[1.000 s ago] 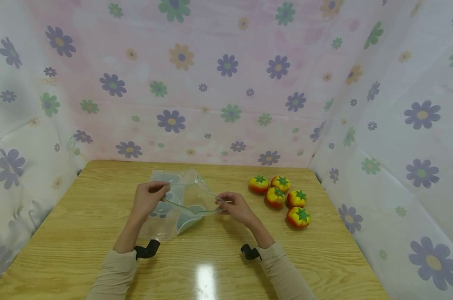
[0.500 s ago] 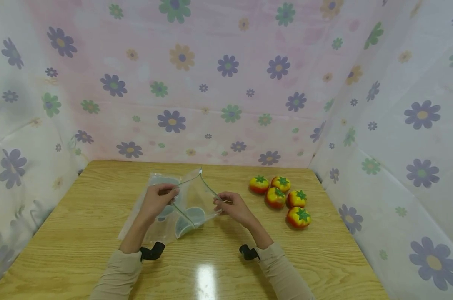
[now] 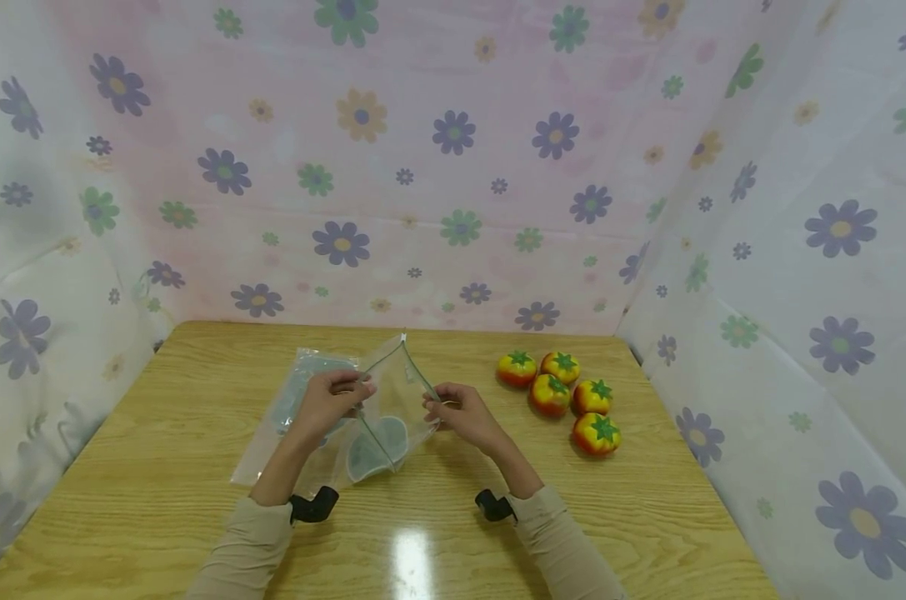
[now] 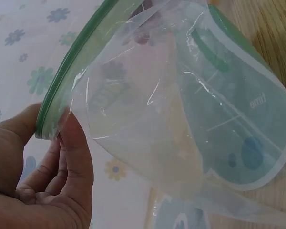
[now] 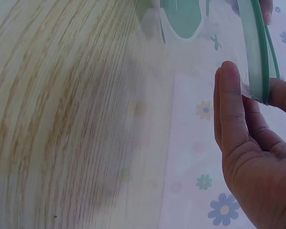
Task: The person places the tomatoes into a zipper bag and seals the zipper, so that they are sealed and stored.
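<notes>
A clear zip bag (image 3: pixel 387 392) with a green seal strip and a blue-green printed panel hangs between both hands, its mouth spread apart. My left hand (image 3: pixel 329 407) pinches the left side of its rim between thumb and fingers; the left wrist view shows the green strip (image 4: pixel 62 76) in that grip. On the opposite side, the right hand (image 3: pixel 463 415) pinches the other edge, and its thumb and fingers (image 5: pixel 232 105) close on the strip in the right wrist view. Only film and print show inside the bag. Another clear printed bag (image 3: pixel 291 396) lies flat under the left hand.
Several red-and-yellow tomato-like fruits (image 3: pixel 550 396) with green star-shaped tops sit in a group to the right of the right hand. The wooden table (image 3: pixel 422 533) is bordered by flower-print cloth (image 3: pixel 415 200) at the back and sides.
My left hand has moved right, closer to the right hand, which stays nearly in place. The bag's mouth is narrower from side to side, and more of the flat bag shows.
</notes>
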The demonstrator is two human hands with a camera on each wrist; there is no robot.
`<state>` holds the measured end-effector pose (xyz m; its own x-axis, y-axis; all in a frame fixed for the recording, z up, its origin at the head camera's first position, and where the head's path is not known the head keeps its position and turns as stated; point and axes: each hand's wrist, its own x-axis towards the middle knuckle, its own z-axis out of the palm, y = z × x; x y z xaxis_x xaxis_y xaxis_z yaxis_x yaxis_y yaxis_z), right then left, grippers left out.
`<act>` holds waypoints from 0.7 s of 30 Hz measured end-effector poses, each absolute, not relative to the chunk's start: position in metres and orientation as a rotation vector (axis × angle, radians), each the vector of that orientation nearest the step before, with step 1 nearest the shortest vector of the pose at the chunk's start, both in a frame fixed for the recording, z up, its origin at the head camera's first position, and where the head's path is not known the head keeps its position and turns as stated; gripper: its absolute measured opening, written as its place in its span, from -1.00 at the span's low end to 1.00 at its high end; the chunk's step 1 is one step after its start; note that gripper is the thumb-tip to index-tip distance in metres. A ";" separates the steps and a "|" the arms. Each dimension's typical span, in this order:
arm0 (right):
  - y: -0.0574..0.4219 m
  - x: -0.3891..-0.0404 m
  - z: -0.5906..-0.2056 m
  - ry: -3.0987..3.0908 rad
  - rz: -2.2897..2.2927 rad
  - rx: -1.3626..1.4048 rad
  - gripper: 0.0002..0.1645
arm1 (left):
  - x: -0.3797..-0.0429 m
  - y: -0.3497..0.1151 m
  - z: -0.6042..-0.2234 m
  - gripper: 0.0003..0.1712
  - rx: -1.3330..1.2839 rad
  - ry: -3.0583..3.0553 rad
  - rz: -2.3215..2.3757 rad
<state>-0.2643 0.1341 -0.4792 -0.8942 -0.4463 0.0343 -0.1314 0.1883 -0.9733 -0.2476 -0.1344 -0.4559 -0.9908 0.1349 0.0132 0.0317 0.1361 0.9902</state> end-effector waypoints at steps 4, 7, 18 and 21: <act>0.133 -0.265 -0.479 2.217 -1.764 -0.541 -0.60 | -0.246 -0.134 -0.455 -0.45 0.201 2.263 2.053; 0.133 -0.265 -0.479 2.226 -1.758 -0.528 -0.61 | -0.247 -0.132 -0.454 -0.51 0.173 2.282 2.061; 0.132 -0.266 -0.479 2.210 -1.768 -0.512 -0.60 | -0.249 -0.125 -0.457 -0.79 0.072 2.529 2.091; 0.132 -0.267 -0.480 2.213 -1.767 -0.506 -0.61 | -0.249 -0.123 -0.458 -0.81 0.059 2.579 2.090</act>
<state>-0.2666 0.1316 -0.4804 -0.9045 -0.4262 0.0111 -0.1052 0.1979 -0.9746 -0.2493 -0.1232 -0.4581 -0.9835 -0.0843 0.1599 0.1390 0.2129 0.9672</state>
